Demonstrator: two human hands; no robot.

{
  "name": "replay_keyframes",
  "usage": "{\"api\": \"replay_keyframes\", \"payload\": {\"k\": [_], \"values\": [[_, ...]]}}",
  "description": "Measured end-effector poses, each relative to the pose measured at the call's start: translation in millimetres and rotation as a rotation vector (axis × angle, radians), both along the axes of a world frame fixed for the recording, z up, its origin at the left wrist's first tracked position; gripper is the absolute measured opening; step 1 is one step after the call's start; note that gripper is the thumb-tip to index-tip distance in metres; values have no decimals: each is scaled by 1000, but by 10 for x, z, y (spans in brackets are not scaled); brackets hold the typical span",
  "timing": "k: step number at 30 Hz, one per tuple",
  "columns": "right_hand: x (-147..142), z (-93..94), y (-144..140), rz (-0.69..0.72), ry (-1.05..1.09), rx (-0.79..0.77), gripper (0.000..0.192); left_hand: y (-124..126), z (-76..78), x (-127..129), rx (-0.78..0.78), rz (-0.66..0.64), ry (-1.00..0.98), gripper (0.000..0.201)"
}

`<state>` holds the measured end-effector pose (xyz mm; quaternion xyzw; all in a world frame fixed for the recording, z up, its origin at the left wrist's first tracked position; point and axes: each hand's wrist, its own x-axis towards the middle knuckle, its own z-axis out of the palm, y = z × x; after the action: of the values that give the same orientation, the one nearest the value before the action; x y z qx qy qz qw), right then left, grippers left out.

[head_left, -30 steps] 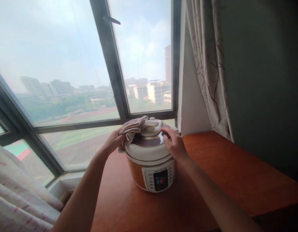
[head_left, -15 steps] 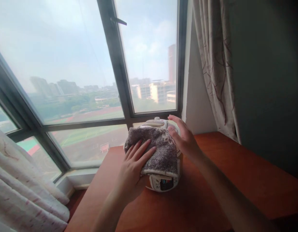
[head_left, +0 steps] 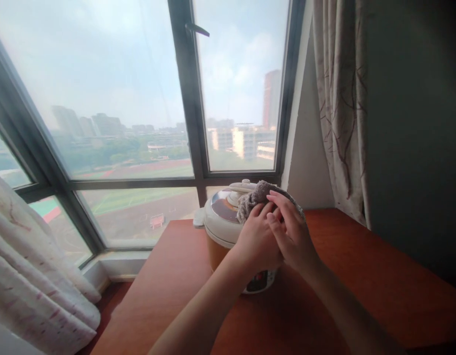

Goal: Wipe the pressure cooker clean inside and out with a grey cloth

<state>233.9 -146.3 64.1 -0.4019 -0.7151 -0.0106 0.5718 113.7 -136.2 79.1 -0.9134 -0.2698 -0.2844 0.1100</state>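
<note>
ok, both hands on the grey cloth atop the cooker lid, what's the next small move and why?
Probably sweep the grey fuzzy cloth leftward over the brown-and-white cooker lid. Left hand and right hand bunch it on the lid's right side, while the left half and white knob lie uncovered.

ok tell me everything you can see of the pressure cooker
The electric pressure cooker stands upright on the wooden table by the window. It has an orange body, a cream lid with a brown glossy top and a cream handle, and a control panel low on the front. A grey cloth lies on the lid under the left hand and right hand.
</note>
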Motion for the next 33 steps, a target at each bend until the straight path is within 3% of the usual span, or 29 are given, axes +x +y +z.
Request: {"api": "replay_keyframes", "payload": {"k": [3,6,8,10,11,13,17,21,24,30,33], "values": [[83,-122,123,-32,-20,-52,44,14,117,-236,-87,-137,-4,53],[55,-206,144,-107,-124,-50,53,78,112,-604,-145,-167,-169,30],[-1,-241,103,-176,-201,-33,60,165,44,-874,-186,-68,-336,30],[-57,-266,33,-223,-275,-15,68,274,-54,-1118,-208,147,-488,34],[-78,-278,-5,-238,-306,-6,70,330,-108,-1218,-213,274,-530,39],[-97,-304,-62,-261,-343,13,69,429,-215,-1358,-269,404,-550,49],[-11,-361,16,-275,-283,22,53,526,-374,-1426,-355,398,-623,60],[177,-337,372,-254,-96,-44,46,521,-418,-1394,-368,396,-644,60],[290,-194,686,-194,-109,-135,45,515,-424,-1385,-349,388,-646,58],[364,218,1210,-101,-331,-384,35,541,-455,-1382,-336,396,-647,57],[362,308,1393,-67,-348,-408,34,547,-465,-1375,-326,401,-647,57]]}}
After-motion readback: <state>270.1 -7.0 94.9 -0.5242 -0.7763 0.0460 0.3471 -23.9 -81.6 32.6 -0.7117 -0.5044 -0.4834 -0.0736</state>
